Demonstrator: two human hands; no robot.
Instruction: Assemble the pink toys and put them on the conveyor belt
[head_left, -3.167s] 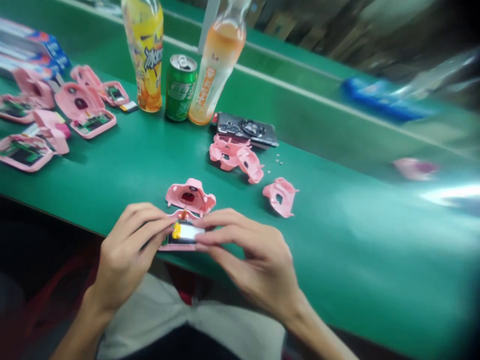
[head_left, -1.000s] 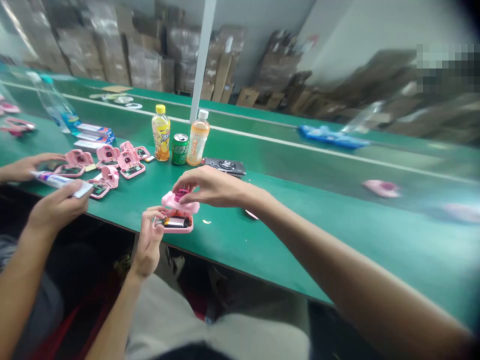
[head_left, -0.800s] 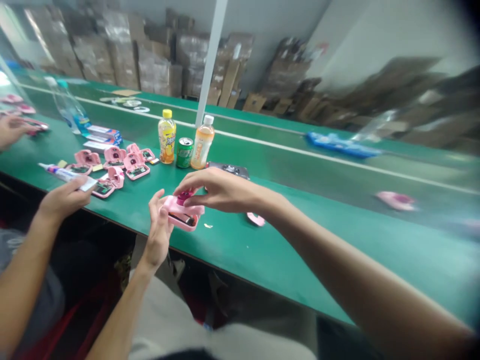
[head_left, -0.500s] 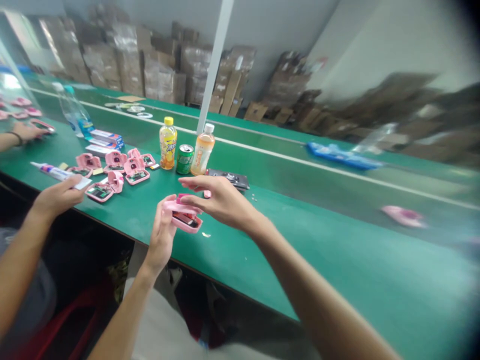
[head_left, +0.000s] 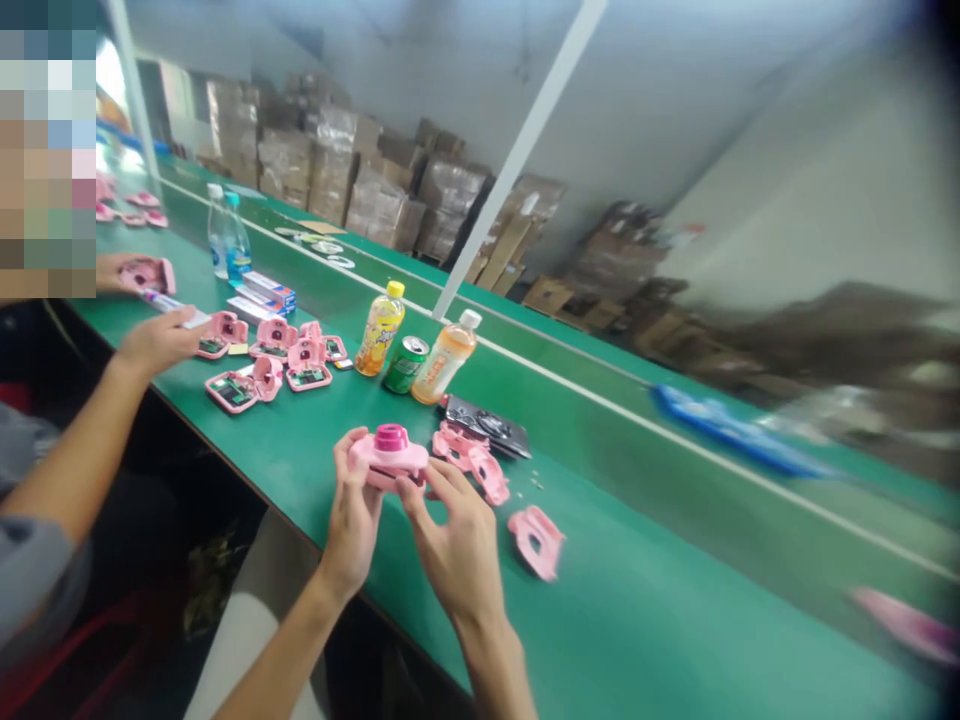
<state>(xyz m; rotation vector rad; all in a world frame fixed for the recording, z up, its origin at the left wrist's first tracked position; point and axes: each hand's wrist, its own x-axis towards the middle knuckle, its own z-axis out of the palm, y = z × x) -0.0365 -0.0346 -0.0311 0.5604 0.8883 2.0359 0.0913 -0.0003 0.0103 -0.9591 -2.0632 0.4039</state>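
Observation:
A pink toy camera point(head_left: 388, 462) with a magenta lens ring on top is held above the bench between both hands. A dark gap shows along its side, between the two halves of its case. My left hand point(head_left: 354, 522) is closed round its left end. From the right, my right hand point(head_left: 456, 535) grips the near right edge with thumb and fingers. Beyond that hand lie pink shell pieces point(head_left: 489, 474), and a single pink shell point(head_left: 536, 542) with a round hole rests to its right.
Several opened pink cases point(head_left: 307, 365) with green circuit boards lie left on the green bench point(head_left: 630, 580). A yellow-capped bottle point(head_left: 381, 330), a green can point(head_left: 406, 364), an orange drink bottle point(head_left: 445, 357) and a black package point(head_left: 487, 427) stand behind. A co-worker's hand point(head_left: 161, 340) holds a tube.
My right hand has come down from above the camera to its right side and now grips it. The camera's top half has settled flatter, lens upward. The view has swung, uncovering the pink shells.

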